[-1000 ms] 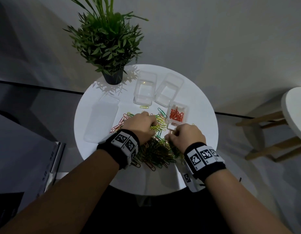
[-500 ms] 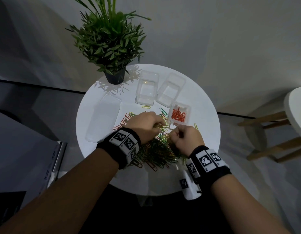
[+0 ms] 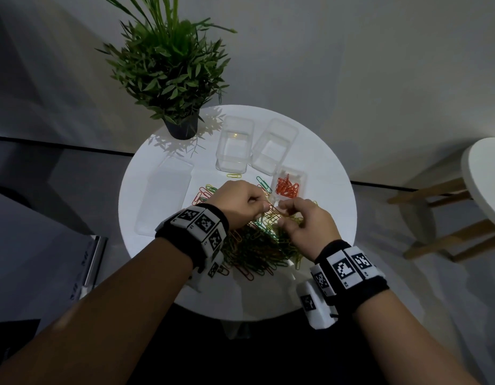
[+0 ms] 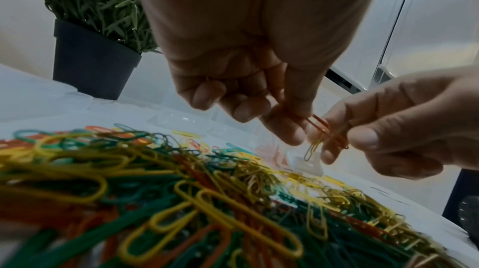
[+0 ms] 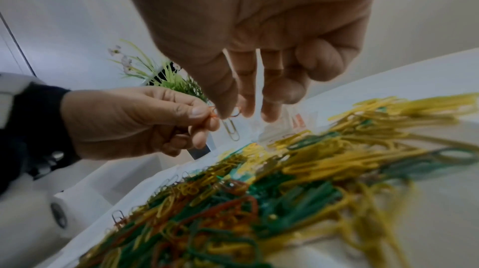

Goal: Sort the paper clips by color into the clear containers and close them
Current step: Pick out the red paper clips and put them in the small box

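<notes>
Left hand [image 4: 233,79] and right hand [image 4: 404,127] each pinch the orange clips [image 4: 329,131] above the pile [image 3: 257,245]; a yellow clip [image 4: 313,147] dangles, long axis near vertical.

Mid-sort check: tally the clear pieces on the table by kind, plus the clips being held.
Empty clear containers: 2
Container holding red clips: 1
Flat clear piece, lid or tray unclear: 1
Held clips: 2, a red clip and a yellow clip
Total: 6

white table [image 3: 310,168], orange clips [image 3: 288,186], checkered wristbands [image 3: 202,223]
</notes>
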Motion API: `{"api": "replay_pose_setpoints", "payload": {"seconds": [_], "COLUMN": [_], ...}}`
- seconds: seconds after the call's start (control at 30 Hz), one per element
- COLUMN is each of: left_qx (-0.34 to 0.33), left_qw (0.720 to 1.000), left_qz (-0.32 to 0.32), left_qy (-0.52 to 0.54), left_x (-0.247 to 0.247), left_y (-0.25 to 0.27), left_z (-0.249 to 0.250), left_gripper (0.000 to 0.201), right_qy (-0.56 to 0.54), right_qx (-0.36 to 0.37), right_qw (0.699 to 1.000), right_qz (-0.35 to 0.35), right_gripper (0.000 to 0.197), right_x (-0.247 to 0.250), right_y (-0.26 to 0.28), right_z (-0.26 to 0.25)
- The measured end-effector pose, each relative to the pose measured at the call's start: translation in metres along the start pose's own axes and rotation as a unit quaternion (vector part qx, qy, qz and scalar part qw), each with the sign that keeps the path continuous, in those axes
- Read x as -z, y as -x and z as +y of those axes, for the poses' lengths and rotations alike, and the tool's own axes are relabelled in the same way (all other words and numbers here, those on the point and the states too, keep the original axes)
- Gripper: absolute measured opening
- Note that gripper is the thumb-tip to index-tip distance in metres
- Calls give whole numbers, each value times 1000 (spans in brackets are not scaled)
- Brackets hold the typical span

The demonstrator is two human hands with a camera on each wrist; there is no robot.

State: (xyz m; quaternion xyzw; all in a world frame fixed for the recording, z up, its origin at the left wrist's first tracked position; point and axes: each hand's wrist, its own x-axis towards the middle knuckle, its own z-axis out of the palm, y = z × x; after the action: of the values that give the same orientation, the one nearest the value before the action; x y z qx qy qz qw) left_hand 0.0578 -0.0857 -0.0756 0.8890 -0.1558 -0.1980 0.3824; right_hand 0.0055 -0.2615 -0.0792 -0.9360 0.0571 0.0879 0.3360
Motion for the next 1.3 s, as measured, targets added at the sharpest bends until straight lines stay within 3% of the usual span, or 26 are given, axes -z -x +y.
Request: {"api": "replay_pose_setpoints", "payload": {"seconds": [0.13,0.27,0.33,0.47,0.6,0.83,1.07,1.3], "left_qx": [-15,4,19,18,39,51,39,14], "left_qw": [1000,999,999,982,940,934,933,945], "left_qz": [8,33,42,35,39,62,79,70], "left_qy": [22,19,5,182,336,347,350,320], "left_x": [-3,0,1,-6,-7,-3,-8,-13], "left_y": [-2,2,5,4,3,9,15,14], "left_z": [8,4,-2,4,16,7,4,12], "left_gripper": [22,20,17,17,10,5,5,8], "right_qy": [-75,-106,-152,-382,-482,-503,-501,-503], "right_qx": [-7,-39,-62,-92,-98,-82,-98,-89], "right_qw": [997,992,986,918,867,854,839,839], "right_qz": [30,50,29,-61,-74,-100,-190,-187], "right_gripper": [8,11,12,18,14,22,36,42], "right_x": [2,12,20,20,15,20,23,21], "right_y": [-5,-16,-22,-25,-22,-15,-4,-1], "right_z": [-11,-16,-19,-25,-23,-16,-7,-15]}}
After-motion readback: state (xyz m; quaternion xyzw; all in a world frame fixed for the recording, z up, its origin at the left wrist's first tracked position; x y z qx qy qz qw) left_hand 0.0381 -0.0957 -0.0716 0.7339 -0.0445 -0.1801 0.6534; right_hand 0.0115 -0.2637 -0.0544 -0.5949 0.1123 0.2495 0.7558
